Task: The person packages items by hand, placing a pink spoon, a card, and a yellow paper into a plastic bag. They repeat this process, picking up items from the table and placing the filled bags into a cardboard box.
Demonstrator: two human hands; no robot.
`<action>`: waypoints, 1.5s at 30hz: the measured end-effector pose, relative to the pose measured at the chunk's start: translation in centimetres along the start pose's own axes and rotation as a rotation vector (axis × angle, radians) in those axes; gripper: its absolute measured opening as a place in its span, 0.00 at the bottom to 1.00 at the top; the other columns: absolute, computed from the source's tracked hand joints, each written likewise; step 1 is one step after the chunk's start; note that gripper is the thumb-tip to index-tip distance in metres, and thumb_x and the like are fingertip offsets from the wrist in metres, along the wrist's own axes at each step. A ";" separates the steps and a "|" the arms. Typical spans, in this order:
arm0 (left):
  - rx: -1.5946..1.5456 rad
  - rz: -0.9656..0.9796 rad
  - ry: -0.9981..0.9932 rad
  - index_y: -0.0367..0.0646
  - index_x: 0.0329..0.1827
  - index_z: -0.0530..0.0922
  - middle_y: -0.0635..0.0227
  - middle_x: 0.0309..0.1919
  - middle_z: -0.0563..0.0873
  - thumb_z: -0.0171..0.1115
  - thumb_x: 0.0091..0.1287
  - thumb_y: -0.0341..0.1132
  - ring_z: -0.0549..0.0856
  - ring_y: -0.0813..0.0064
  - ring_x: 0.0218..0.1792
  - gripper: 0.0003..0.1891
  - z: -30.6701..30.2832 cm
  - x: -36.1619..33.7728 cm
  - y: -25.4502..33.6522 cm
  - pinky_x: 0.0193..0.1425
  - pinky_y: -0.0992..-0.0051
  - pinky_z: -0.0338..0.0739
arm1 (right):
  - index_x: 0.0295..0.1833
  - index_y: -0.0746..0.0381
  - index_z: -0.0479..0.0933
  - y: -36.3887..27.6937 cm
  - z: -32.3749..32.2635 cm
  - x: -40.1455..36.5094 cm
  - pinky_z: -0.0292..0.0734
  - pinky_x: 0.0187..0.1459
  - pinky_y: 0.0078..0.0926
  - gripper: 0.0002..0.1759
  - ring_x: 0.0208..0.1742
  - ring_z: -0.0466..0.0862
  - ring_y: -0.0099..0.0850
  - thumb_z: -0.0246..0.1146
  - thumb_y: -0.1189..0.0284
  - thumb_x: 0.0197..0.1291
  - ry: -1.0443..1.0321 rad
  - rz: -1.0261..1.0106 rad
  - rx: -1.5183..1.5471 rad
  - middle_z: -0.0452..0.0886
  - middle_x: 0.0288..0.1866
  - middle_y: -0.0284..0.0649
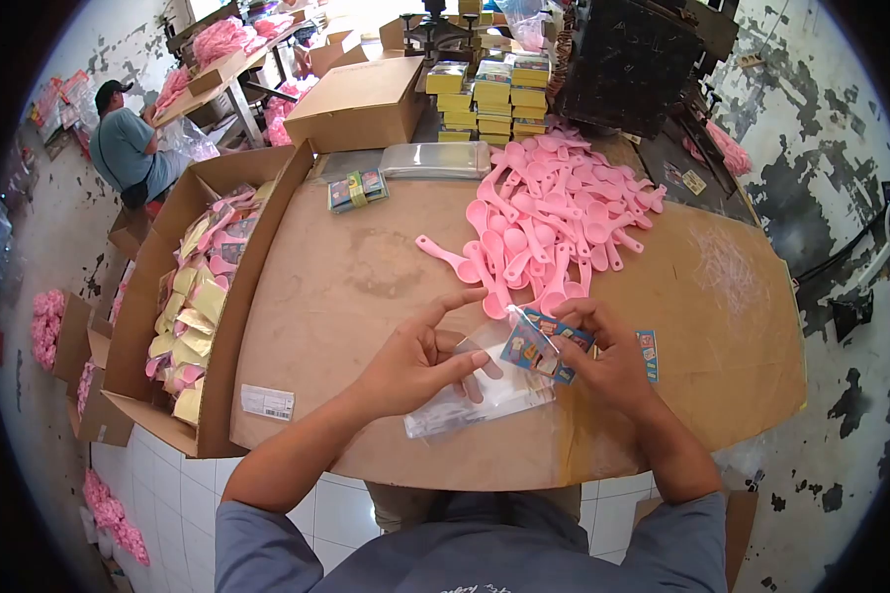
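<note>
At the near side of the table (307,296), right hand (593,346) pinches a blue card (536,348) against clear film (492,338); left hand (415,361) beside it, thumb and forefinger spread, hold on film unclear. A tilted card corner could snag, creasing film; pink scoops (554,212) near, might jostle.

Looks like a small packing workshop. Has a cardboard-topped worktable (356,296) heaped with pink scoops (549,212), stacks of yellow-edged packs (492,89), a long carton (242,296) crammed with bagged goods (183,341), flaking walls (811,178), and a co-worker (129,148) seated by another table (196,96).
</note>
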State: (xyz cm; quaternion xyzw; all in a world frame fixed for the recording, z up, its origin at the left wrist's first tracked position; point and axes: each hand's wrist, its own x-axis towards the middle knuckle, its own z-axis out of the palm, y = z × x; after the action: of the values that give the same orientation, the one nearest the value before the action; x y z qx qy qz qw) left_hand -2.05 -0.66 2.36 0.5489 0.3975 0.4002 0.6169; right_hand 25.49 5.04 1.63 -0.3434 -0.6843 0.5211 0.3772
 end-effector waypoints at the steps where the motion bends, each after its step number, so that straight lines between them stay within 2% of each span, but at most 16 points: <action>1: 0.038 -0.020 0.001 0.39 0.85 0.55 0.57 0.44 0.94 0.65 0.78 0.28 0.92 0.76 0.42 0.37 0.1 0.1 -0.2 0.50 0.74 0.86 | 0.62 0.65 0.78 0.3 -0.1 0.0 0.81 0.49 0.22 0.18 0.49 0.84 0.19 0.70 0.78 0.70 0.012 -0.021 0.043 0.85 0.47 0.36; 7: -0.058 -0.013 0.049 0.39 0.85 0.55 0.57 0.46 0.94 0.68 0.76 0.28 0.92 0.75 0.46 0.39 0.7 0.3 -1.0 0.54 0.77 0.86 | 0.60 0.64 0.81 0.3 -0.4 -0.1 0.81 0.49 0.22 0.15 0.48 0.84 0.21 0.69 0.78 0.70 0.120 -0.148 -0.127 0.86 0.47 0.36; 10: -0.018 0.000 0.060 0.40 0.85 0.57 0.57 0.45 0.94 0.67 0.77 0.29 0.93 0.76 0.46 0.38 1.0 0.3 -1.1 0.55 0.75 0.86 | 0.60 0.62 0.83 -0.6 -0.4 0.1 0.80 0.48 0.22 0.15 0.46 0.84 0.23 0.69 0.78 0.70 0.019 -0.300 -0.292 0.86 0.48 0.36; 13: 0.143 0.013 0.044 0.39 0.84 0.60 0.59 0.45 0.94 0.69 0.76 0.29 0.91 0.78 0.48 0.37 1.1 0.3 -1.9 0.52 0.76 0.85 | 0.64 0.61 0.83 -1.0 -0.9 0.3 0.81 0.47 0.24 0.18 0.45 0.84 0.24 0.70 0.77 0.70 -0.212 -0.302 -0.431 0.86 0.47 0.36; 16: 0.370 0.084 -0.024 0.39 0.82 0.64 0.59 0.45 0.94 0.68 0.77 0.29 0.90 0.80 0.48 0.33 1.7 0.0 -1.7 0.53 0.76 0.84 | 0.66 0.61 0.83 -2.0 0.6 0.1 0.80 0.45 0.23 0.21 0.44 0.84 0.22 0.71 0.76 0.69 -0.249 -0.251 -0.423 0.86 0.46 0.37; 19: 0.374 0.106 -0.019 0.39 0.80 0.66 0.60 0.46 0.94 0.66 0.77 0.29 0.90 0.81 0.47 0.30 1.9 0.0 -1.9 0.53 0.76 0.83 | 0.65 0.61 0.83 -0.9 1.6 -0.4 0.80 0.44 0.23 0.21 0.44 0.84 0.21 0.72 0.76 0.68 -0.046 -0.117 -0.210 0.86 0.46 0.38; 22: 0.190 0.067 0.081 0.40 0.79 0.66 0.60 0.47 0.93 0.66 0.78 0.29 0.89 0.81 0.47 0.29 1.8 0.1 -1.6 0.53 0.75 0.83 | 0.62 0.61 0.84 0.0 0.6 -0.3 0.81 0.46 0.24 0.18 0.44 0.85 0.22 0.73 0.74 0.68 0.096 -0.060 0.017 0.86 0.46 0.38; 25: 0.180 0.160 0.120 0.40 0.79 0.66 0.59 0.48 0.93 0.65 0.78 0.28 0.89 0.81 0.47 0.29 1.8 0.2 -2.5 0.52 0.76 0.84 | 0.57 0.63 0.86 -0.1 0.4 -0.7 0.82 0.48 0.28 0.14 0.45 0.86 0.28 0.72 0.72 0.68 -0.003 -0.065 -0.191 0.86 0.48 0.40; 28: 0.108 0.006 0.077 0.38 0.79 0.66 0.59 0.48 0.93 0.64 0.79 0.28 0.89 0.80 0.48 0.28 2.0 -0.2 -1.9 0.51 0.77 0.84 | 0.53 0.64 0.87 -1.0 1.0 -0.3 0.82 0.49 0.33 0.11 0.47 0.86 0.33 0.71 0.71 0.69 -0.207 -0.322 -0.380 0.85 0.50 0.42; 31: 0.188 0.013 0.071 0.38 0.79 0.68 0.59 0.48 0.93 0.63 0.79 0.28 0.89 0.81 0.48 0.27 1.9 -0.2 -1.9 0.52 0.77 0.85 | 0.52 0.65 0.86 -0.8 0.0 0.9 0.82 0.50 0.37 0.11 0.49 0.86 0.38 0.69 0.70 0.70 -0.341 -0.470 -0.477 0.84 0.52 0.45; 34: 0.139 0.025 0.117 0.37 0.77 0.70 0.59 0.49 0.92 0.63 0.80 0.29 0.88 0.82 0.48 0.25 1.5 0.0 -2.2 0.52 0.78 0.85 | 0.53 0.64 0.85 -0.4 -1.2 2.7 0.82 0.48 0.37 0.12 0.45 0.86 0.37 0.66 0.70 0.71 0.065 -0.259 -0.612 0.85 0.49 0.44; 37: 0.090 0.028 0.120 0.37 0.76 0.72 0.60 0.48 0.92 0.62 0.80 0.28 0.88 0.82 0.48 0.23 1.6 0.2 -2.2 0.51 0.79 0.85 | 0.54 0.65 0.83 -0.8 -2.2 5.4 0.82 0.45 0.36 0.13 0.40 0.86 0.36 0.67 0.69 0.69 0.073 -0.033 -0.801 0.85 0.44 0.44; 40: 0.079 0.018 0.110 0.37 0.75 0.73 0.61 0.47 0.92 0.62 0.80 0.29 0.88 0.83 0.48 0.22 1.7 0.2 -2.1 0.51 0.79 0.85 | 0.54 0.65 0.83 0.9 -2.8 7.2 0.82 0.42 0.34 0.14 0.36 0.86 0.32 0.69 0.69 0.67 0.001 0.042 -0.745 0.85 0.40 0.41; 43: 0.019 0.074 0.119 0.37 0.75 0.73 0.63 0.46 0.92 0.63 0.80 0.29 0.88 0.83 0.47 0.23 1.1 0.4 -2.6 0.51 0.79 0.85 | 0.62 0.64 0.79 0.6 -3.3 7.1 0.81 0.40 0.27 0.21 0.36 0.84 0.25 0.72 0.71 0.65 0.086 0.012 -0.624 0.83 0.39 0.38; 45: -0.053 0.088 0.111 0.36 0.75 0.73 0.63 0.47 0.92 0.64 0.79 0.29 0.88 0.83 0.47 0.23 0.9 0.4 -2.5 0.51 0.79 0.85 | 0.70 0.63 0.72 -1.6 -2.6 5.7 0.79 0.39 0.23 0.30 0.38 0.83 0.22 0.73 0.74 0.64 0.023 0.074 -0.261 0.81 0.40 0.36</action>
State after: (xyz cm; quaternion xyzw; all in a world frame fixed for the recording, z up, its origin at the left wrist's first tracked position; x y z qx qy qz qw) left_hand -0.93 -0.80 -0.09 0.5262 0.3957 0.4672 0.5902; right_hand 24.90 10.81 4.53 -0.4202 -0.7288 0.4374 0.3178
